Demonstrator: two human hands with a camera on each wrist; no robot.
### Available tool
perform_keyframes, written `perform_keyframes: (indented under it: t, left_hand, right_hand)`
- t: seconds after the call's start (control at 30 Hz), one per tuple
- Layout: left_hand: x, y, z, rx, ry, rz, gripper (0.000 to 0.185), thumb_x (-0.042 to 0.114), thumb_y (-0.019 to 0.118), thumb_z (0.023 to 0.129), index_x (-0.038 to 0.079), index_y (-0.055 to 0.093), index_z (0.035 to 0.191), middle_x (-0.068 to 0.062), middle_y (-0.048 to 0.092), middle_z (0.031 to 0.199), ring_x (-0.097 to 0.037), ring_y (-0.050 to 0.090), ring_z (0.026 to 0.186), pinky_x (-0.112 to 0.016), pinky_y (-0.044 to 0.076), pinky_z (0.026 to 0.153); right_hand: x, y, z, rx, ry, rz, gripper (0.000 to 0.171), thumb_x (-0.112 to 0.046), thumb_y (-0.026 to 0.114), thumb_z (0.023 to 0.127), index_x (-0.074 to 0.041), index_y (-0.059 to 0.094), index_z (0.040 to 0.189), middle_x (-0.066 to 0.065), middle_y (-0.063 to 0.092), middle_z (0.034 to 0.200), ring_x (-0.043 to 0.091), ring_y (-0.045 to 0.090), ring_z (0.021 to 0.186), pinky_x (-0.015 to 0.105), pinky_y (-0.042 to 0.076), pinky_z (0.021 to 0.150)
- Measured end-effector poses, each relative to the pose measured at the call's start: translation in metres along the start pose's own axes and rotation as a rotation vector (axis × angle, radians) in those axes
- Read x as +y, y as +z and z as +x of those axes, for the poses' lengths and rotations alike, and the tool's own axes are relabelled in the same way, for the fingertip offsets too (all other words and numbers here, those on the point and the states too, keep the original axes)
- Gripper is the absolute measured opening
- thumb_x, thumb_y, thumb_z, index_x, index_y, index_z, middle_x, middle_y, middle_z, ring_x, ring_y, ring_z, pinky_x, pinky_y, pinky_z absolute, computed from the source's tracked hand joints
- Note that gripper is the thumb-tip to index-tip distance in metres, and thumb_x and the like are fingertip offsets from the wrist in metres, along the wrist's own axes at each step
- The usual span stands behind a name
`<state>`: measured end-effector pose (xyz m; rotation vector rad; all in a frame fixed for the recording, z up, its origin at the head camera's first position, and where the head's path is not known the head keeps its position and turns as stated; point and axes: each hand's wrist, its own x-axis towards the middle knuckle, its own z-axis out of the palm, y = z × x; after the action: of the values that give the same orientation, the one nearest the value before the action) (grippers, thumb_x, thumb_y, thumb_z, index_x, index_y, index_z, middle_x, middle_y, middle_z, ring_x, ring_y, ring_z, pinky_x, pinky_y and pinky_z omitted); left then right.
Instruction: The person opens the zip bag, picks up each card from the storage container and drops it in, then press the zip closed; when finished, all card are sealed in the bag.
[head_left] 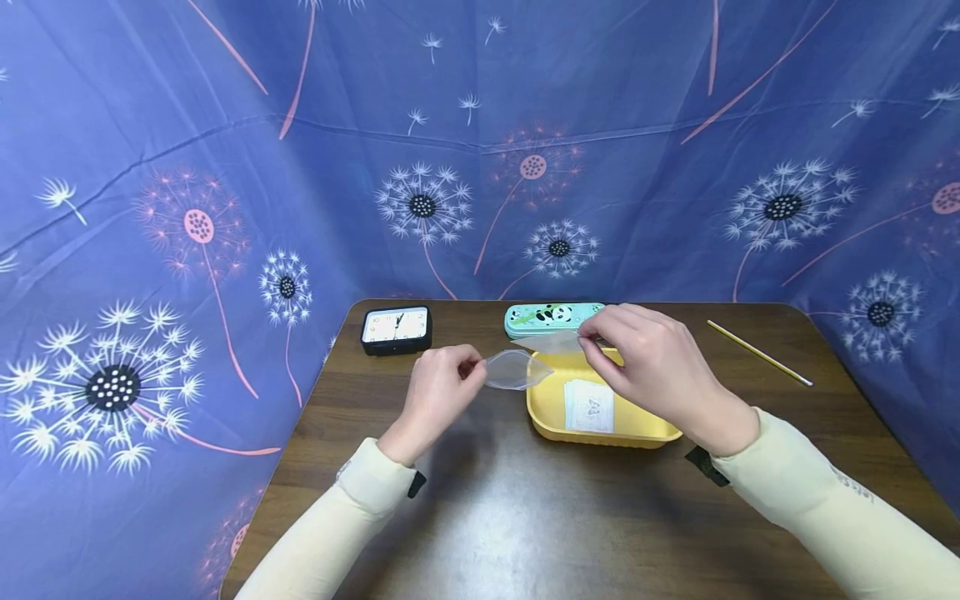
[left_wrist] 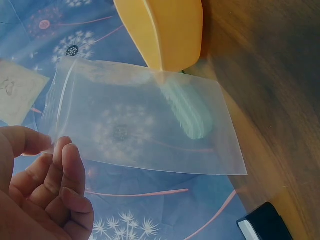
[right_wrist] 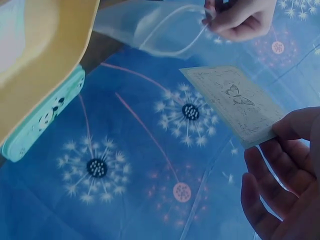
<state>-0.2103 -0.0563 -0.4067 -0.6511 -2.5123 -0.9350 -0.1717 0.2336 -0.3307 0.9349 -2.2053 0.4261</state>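
My left hand (head_left: 441, 390) pinches a translucent zip bag (left_wrist: 125, 120) at its zip end. The bag's mouth is spread apart in the right wrist view. With thumb and fingertips, my right hand (head_left: 651, 360) holds a pale paper card (right_wrist: 240, 102) printed with a butterfly by one corner. The card is apart from the bag and level with its mouth. Beneath both hands stands a yellow plastic basket (head_left: 611, 440). Several similar pale cards (head_left: 588, 407) lie inside it, one bearing a small dark drawing.
Behind the basket lies a mint pencil case (head_left: 551, 317) with a panda on it. A black-framed clock (head_left: 396, 328) stands at the back left of the wooden table (head_left: 480, 517). A yellow pencil (head_left: 759, 352) lies at the right. Blue dandelion-print cloth (head_left: 480, 75) hangs around the table.
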Motion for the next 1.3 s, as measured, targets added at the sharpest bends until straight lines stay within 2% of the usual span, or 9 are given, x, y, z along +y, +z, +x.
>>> perform_keyframes:
  t: [0.3, 0.7, 1.07, 1.3]
  left_hand:
    - [0.002, 0.001, 0.000, -0.013, -0.006, -0.003, 0.013, 0.011, 0.068, 0.090, 0.017, 0.076, 0.081, 0.013, 0.059, 0.064, -0.006, 0.051, 0.053, -0.030, 0.044, 0.055]
    - [0.002, 0.002, 0.001, -0.028, -0.017, -0.004, 0.014, 0.011, 0.068, 0.092, 0.015, 0.078, 0.083, 0.012, 0.060, 0.064, -0.006, 0.051, 0.052, -0.029, 0.044, 0.054]
    - [0.004, 0.002, 0.002, -0.030, -0.011, -0.003, 0.013, 0.011, 0.069, 0.091, 0.016, 0.078, 0.083, 0.011, 0.061, 0.065, -0.006, 0.052, 0.054, -0.029, 0.045, 0.055]
    - [0.005, 0.003, 0.003, -0.037, 0.001, -0.009, 0.013, 0.011, 0.069, 0.092, 0.015, 0.077, 0.083, 0.012, 0.061, 0.066, -0.006, 0.052, 0.055, -0.028, 0.045, 0.054]
  right_hand:
    - [-0.005, 0.026, -0.006, -0.012, 0.002, 0.056, 0.008, -0.007, 0.071, 0.087, -0.012, 0.071, 0.093, -0.002, 0.069, 0.088, 0.016, 0.066, 0.079, 0.039, 0.053, 0.064]
    - [-0.003, 0.060, -0.017, -0.151, 0.083, 0.068, 0.008, -0.009, 0.075, 0.089, -0.015, 0.073, 0.095, -0.004, 0.071, 0.092, 0.017, 0.068, 0.084, 0.039, 0.055, 0.069]
    - [-0.001, 0.084, -0.016, -0.178, 0.065, 0.084, 0.005, -0.011, 0.075, 0.090, -0.013, 0.077, 0.094, 0.005, 0.064, 0.110, 0.025, 0.063, 0.098, 0.042, 0.055, 0.080]
    - [-0.002, 0.096, -0.011, -0.236, 0.089, 0.074, 0.005, -0.014, 0.078, 0.090, -0.013, 0.081, 0.094, 0.008, 0.067, 0.118, 0.027, 0.065, 0.105, 0.043, 0.055, 0.087]
